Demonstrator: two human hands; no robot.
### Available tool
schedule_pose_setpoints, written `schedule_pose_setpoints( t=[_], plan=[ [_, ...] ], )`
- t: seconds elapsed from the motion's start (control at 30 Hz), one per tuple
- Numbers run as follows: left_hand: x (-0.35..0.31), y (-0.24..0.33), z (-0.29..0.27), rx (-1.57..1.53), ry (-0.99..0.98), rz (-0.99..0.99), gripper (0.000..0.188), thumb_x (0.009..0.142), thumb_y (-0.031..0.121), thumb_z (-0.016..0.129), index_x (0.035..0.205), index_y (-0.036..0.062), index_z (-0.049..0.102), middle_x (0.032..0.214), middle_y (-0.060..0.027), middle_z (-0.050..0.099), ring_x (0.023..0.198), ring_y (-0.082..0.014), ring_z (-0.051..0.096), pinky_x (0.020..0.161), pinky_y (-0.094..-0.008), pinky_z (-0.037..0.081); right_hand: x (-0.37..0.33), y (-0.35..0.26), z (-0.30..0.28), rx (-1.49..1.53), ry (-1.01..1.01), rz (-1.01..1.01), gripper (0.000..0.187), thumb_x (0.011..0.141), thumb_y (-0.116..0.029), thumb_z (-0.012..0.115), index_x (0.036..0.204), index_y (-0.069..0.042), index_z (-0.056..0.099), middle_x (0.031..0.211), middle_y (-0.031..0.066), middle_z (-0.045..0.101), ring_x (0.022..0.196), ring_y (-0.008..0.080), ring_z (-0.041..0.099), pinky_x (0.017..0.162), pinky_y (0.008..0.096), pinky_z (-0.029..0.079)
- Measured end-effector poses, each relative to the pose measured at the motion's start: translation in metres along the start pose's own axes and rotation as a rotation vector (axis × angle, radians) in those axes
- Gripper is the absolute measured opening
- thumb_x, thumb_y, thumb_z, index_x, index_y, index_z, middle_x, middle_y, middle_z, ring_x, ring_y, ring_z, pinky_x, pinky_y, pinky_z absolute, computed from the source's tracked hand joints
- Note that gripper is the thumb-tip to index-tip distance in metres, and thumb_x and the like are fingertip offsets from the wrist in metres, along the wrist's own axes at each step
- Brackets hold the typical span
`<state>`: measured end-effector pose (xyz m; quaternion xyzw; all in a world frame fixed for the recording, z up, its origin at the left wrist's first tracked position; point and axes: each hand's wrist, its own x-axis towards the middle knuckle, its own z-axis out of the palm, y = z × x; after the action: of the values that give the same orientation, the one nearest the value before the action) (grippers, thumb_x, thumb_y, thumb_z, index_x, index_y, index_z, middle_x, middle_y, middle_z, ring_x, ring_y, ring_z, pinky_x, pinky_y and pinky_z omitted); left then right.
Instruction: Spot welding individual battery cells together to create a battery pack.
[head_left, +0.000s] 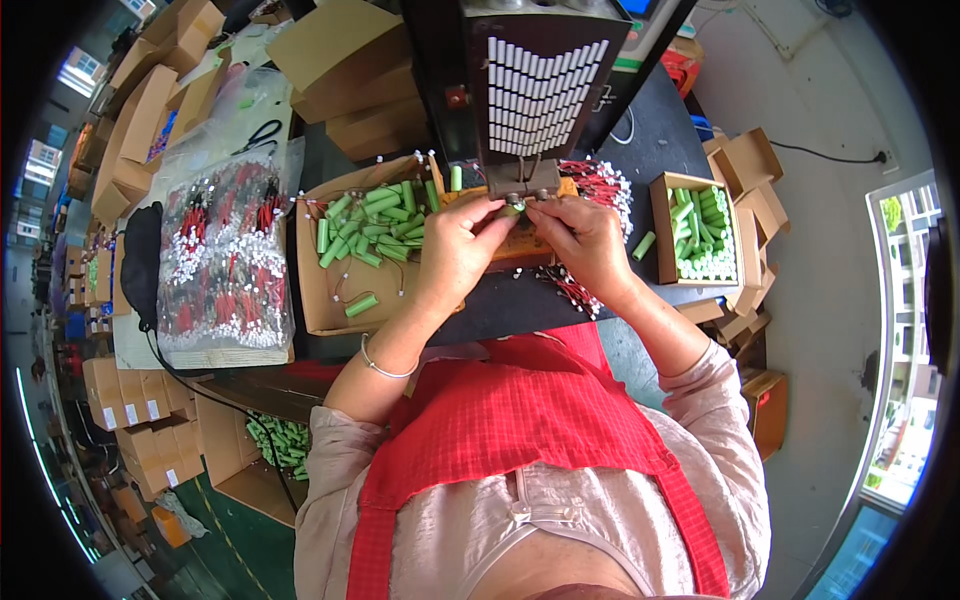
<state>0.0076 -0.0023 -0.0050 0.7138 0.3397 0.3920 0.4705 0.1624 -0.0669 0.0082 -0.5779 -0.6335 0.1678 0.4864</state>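
Under the head of a dark bench spot welder point(524, 178), my two hands meet with fingertips close together. My left hand point(463, 245) is closed in a pinch at a green battery cell point(511, 211), of which only a small part shows. My right hand point(588, 238) pinches at the cell's other side; what sits between its fingertips is too small to make out. Red and black wire leads with white connectors point(600, 190) lie beside my right hand. Another green cell point(456, 178) stands upright behind my left hand.
Left of my left hand, an open cardboard box point(318, 290) holds loose green cells, some with wires. A small carton point(662, 235) of cells stands at right, one loose cell point(644, 246) beside it. Bagged wire leads point(225, 260) and scissors point(262, 134) lie farther left.
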Motion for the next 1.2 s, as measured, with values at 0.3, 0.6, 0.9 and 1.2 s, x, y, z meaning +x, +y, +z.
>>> schedule_pose_setpoints(
  t=[0.3,0.6,0.9,1.2],
  plan=[
    [-0.001,-0.013,-0.001,-0.159,-0.043,-0.081,0.017,0.077,0.003,0.064,0.093,-0.0019,0.063,0.075,-0.0054,0.066,0.067,-0.0060,0.057,0.061,-0.0226,0.047,-0.007,0.000,0.002,-0.146,0.017,-0.158,0.016,0.077,-0.005,0.064,0.092,0.002,0.062,0.075,0.0147,0.061,0.065,0.0284,0.060,0.057,0.0339,0.048],
    [-0.006,-0.020,-0.080,0.222,0.343,0.097,0.036,0.077,0.002,0.063,0.113,0.0027,0.057,0.109,-0.0084,0.058,0.097,-0.0143,0.054,0.084,-0.0273,0.043,-0.029,0.078,-0.141,-0.603,-0.079,0.196,0.029,0.073,0.006,0.058,0.100,-0.004,0.060,0.102,0.0122,0.058,0.088,0.0245,0.061,0.075,0.0314,0.051],
    [-0.044,0.028,-0.003,0.136,0.067,0.361,0.007,0.078,-0.003,0.058,0.083,-0.0009,0.062,0.087,-0.0099,0.062,0.081,-0.0192,0.060,0.070,-0.0269,0.048,-0.029,0.136,-0.178,-0.946,-0.415,0.100,0.024,0.072,-0.001,0.055,0.092,-0.010,0.063,0.087,0.0095,0.058,0.085,0.0283,0.059,0.072,0.0383,0.049],
    [-0.028,0.026,0.121,-1.184,-0.755,-1.078,0.039,0.092,0.039,0.044,0.118,0.0109,0.044,0.106,-0.0084,0.057,0.083,-0.0182,0.061,0.062,-0.0255,0.051,-0.053,0.026,-0.159,-0.259,-0.470,-0.125,0.029,0.070,-0.005,0.065,0.099,-0.006,0.061,0.099,0.0107,0.060,0.091,0.0267,0.060,0.079,0.0331,0.049]
  ],
)
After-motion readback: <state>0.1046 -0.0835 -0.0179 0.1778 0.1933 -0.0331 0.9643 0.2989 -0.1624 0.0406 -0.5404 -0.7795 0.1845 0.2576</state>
